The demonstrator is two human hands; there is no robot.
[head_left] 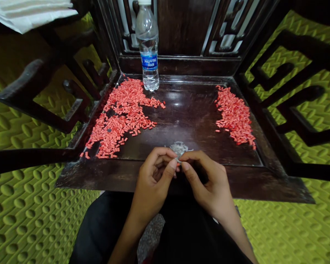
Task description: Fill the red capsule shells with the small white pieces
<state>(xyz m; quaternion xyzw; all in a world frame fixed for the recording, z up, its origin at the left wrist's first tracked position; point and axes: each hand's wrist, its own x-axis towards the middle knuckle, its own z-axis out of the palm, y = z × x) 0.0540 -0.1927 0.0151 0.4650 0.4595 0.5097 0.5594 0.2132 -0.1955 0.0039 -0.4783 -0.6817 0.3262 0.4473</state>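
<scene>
Dark, glossy wood (189, 117) stretches out beyond the fingers, with a carved panel (185, 27) rising behind it and yellow-green padding (19, 220) showing on both sides.

Close to the near edge, the left hand (156, 174) and right hand (210, 178) meet, thumb and forefinger of each clamped on a small pale piece (178, 160). Its exact shape is too small to make out. A red speck shows just beneath the fingertips.

Just past the fingertips lies a small heap of pale bits (178, 147). Farther out, a large spread of short red tubes (121, 117) is to the fingers' left and a smaller red pile (235, 115) to their right. A water bottle (149, 60) stands beyond, slightly left.

Such a tiny piece probably calls for a light, level pinch, with both fingertip pairs steady and close together, above the pale heap rather than the lap.
</scene>
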